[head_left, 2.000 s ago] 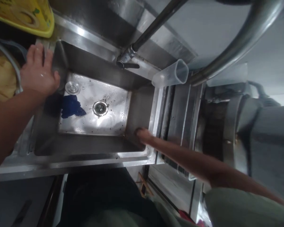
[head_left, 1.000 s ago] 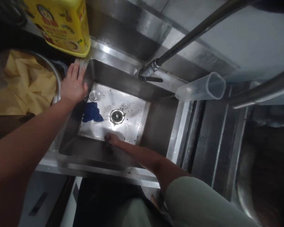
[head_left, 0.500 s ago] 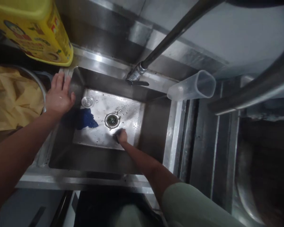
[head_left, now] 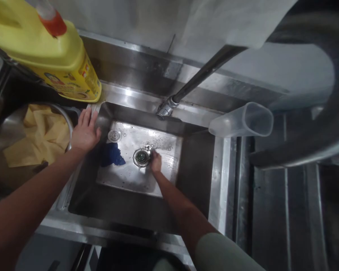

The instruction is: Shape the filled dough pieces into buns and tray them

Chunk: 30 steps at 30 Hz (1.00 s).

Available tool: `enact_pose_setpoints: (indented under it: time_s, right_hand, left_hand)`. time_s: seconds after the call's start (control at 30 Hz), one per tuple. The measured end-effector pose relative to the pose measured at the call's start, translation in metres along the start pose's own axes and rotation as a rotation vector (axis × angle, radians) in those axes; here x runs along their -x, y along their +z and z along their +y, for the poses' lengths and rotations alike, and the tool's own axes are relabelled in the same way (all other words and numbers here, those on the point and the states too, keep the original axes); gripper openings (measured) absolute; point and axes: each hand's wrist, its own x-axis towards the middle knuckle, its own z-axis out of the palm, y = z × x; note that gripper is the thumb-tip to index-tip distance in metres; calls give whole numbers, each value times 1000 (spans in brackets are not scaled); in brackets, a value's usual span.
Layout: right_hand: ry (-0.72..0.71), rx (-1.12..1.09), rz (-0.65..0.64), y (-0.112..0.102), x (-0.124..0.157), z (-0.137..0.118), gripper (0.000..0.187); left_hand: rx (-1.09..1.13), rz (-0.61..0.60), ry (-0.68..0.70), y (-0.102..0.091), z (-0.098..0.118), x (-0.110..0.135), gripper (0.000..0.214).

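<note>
Fingers loosely spread, my left hand (head_left: 85, 130) rests flat on the left rim of the steel sink (head_left: 219, 177). Down in the basin, my right hand (head_left: 156, 162) is closed around a small dark scrubbing pad (head_left: 152, 153), mostly hidden by the fingers and blurred. It presses against the sink floor at the right edge of the drain (head_left: 142, 157), which has greenish bits inside. A crumpled dark blue cloth-like piece (head_left: 113, 154) lies left of the drain. Behind that piece sits a round metal strainer (head_left: 114, 136). Water drops dot the basin floor.
A yellow jug (head_left: 64, 71) with a red cap stands at the back left. Beside my left arm is a metal bowl (head_left: 1, 139) holding yellow-brown sheets (head_left: 45, 135). A faucet (head_left: 169, 105) rises behind the basin. A clear plastic container (head_left: 240, 120) lies on the back right corner.
My right hand has moved from the front of the drain to its right side with the dark pad. My left hand stays on the rim. The view has tilted upward.
</note>
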Motion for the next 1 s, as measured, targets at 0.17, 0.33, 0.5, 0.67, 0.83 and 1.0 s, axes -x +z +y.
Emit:
enact_pose_setpoints:
  time_s: [0.17, 0.33, 0.5, 0.67, 0.83, 1.0]
  right_hand:
    - [-59, -254, 189, -3, -36, 4, 52]
    - [354, -275, 544, -47, -102, 61, 54]
    - [-256, -298, 220, 12, -85, 2, 48]
    - [-689, -261, -87, 37, -59, -56, 34]
    - [-699, -149, 50, -5, -142, -104, 48]
    - [-722, -79, -42, 9, -145, -100, 37]
  left_hand:
    - [6, 0, 4, 2, -2, -2, 65]
    - [13, 47, 35, 9, -7, -4, 60]
    - [-15, 58, 52, 13, -10, -5, 56]
    - [-57, 59, 63, 14, -11, -6, 56]
    - [-61, 67, 57, 15, -11, -7, 57]
    - [-71, 37, 51, 14, -13, -8, 57]
